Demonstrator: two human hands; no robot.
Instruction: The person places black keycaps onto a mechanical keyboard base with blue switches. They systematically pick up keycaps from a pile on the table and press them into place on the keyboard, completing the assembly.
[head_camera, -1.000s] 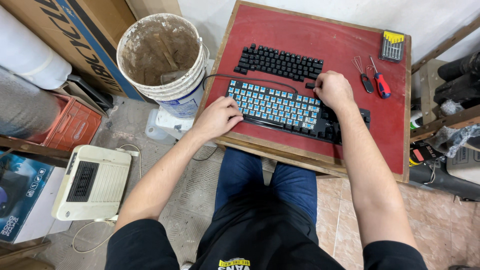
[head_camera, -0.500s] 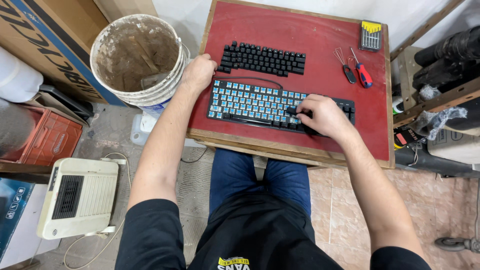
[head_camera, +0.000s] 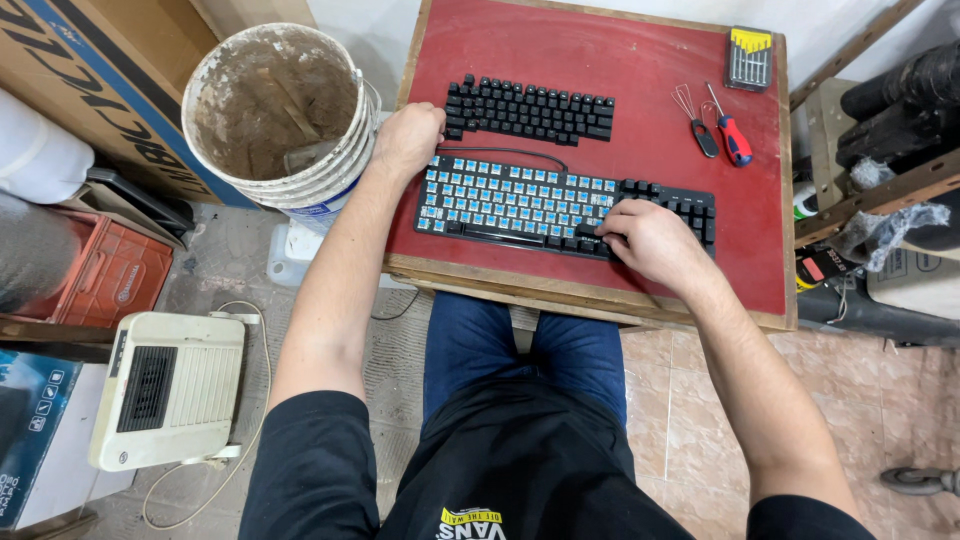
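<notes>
A black keyboard (head_camera: 520, 200) lies on the red tabletop (head_camera: 620, 50), most of its blue switches bare, with black keycaps left on its right end and bottom row. Removed black keycaps (head_camera: 530, 108) sit in rows behind it. My left hand (head_camera: 408, 135) rests with curled fingers at the keyboard's back left corner, beside the black cable (head_camera: 500, 152) and the keycap rows. My right hand (head_camera: 645, 240) lies over the keyboard's front right part, its fingertips pinched on a black keycap (head_camera: 590, 232) in the bottom row.
A wire keycap puller (head_camera: 688, 105), a red and blue screwdriver (head_camera: 732, 138) and a small bit set (head_camera: 750, 58) lie at the back right. A dirty white bucket (head_camera: 275, 110) stands left of the table. A white heater (head_camera: 170, 385) sits on the floor.
My left hand went from the keyboard's front left to its back left corner. My right hand came down from the back right edge to the bottom row.
</notes>
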